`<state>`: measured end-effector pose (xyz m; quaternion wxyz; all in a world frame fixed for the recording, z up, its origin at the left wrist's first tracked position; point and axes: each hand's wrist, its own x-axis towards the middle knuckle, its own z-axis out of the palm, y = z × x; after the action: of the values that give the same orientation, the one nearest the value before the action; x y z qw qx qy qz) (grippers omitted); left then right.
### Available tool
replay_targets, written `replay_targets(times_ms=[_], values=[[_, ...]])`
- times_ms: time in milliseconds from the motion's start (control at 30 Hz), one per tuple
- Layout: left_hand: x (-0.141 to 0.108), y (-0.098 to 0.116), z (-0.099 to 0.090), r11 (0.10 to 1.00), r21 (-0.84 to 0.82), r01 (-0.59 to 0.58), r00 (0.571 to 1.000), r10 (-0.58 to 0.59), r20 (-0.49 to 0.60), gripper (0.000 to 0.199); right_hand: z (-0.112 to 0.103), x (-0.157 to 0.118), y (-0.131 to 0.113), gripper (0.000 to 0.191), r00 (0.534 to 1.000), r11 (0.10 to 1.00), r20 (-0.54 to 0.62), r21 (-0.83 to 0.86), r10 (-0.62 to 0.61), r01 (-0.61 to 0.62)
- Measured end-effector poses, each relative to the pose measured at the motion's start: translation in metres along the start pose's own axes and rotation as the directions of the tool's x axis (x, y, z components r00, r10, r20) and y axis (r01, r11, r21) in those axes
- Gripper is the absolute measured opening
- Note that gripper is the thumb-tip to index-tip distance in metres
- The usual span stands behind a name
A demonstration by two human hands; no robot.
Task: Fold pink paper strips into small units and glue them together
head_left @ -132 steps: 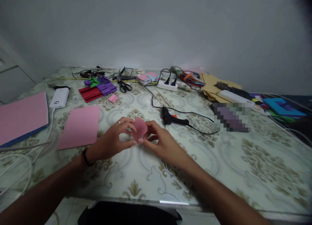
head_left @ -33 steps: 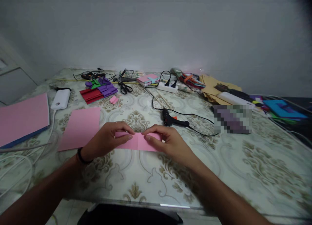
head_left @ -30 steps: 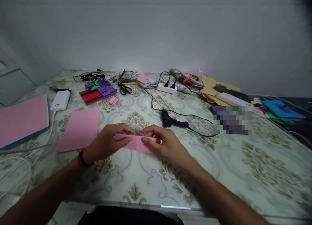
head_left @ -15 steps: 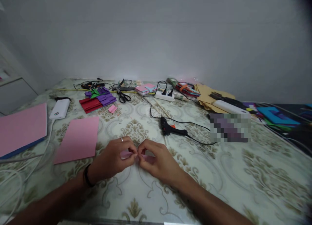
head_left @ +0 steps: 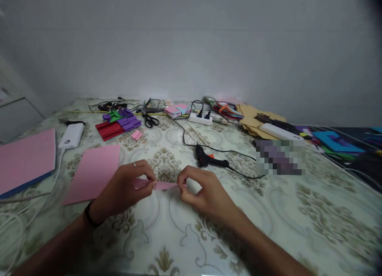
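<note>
A narrow pink paper strip [head_left: 166,185] stretches between my two hands, just above the patterned tablecloth. My left hand [head_left: 127,188] pinches it between thumb and fingers; a ring and a dark wristband show on this side. At the strip's other end my right hand [head_left: 203,190] has its thumb and fingertips closed on the paper. Part of the strip is hidden behind the fingers. A flat pink sheet [head_left: 92,172] lies left of and partly behind my left hand.
Beyond my right hand lies a black glue gun [head_left: 211,160] with its cord. Scissors [head_left: 150,120], folded purple paper [head_left: 129,124], red paper [head_left: 109,130] and a power strip [head_left: 200,118] are farther back. At left are a power bank [head_left: 71,135] and a pink stack [head_left: 28,160].
My hands have moved apart from nearly touching, my left to the left and my right to the right. The pink strip now shows between them.
</note>
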<state>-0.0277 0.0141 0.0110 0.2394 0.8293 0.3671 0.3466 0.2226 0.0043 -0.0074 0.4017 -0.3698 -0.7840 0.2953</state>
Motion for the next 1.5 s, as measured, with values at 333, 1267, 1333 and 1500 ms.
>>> replay_targets(times_ms=[333,1267,1333,1500], values=[[0.000,0.000,0.009,0.998,0.054,-0.020,0.999,0.018,0.038,0.016,0.001,0.000,0.002,0.012,0.995,0.992,-0.042,-0.083,-0.095,0.091],[0.004,0.001,0.008,0.999,0.020,-0.043,0.998,0.042,0.057,0.005,0.004,0.001,0.000,0.011,0.999,0.999,-0.014,-0.007,-0.040,0.040],[0.002,0.002,0.019,0.998,-0.008,-0.069,0.993,0.069,0.095,0.004,0.011,-0.001,-0.003,0.011,0.999,0.999,0.012,0.013,-0.047,0.047],[-0.001,0.002,0.027,0.996,-0.023,-0.086,0.988,0.088,0.123,0.008,0.014,-0.001,-0.005,0.010,0.996,0.998,0.060,0.034,-0.063,0.061]])
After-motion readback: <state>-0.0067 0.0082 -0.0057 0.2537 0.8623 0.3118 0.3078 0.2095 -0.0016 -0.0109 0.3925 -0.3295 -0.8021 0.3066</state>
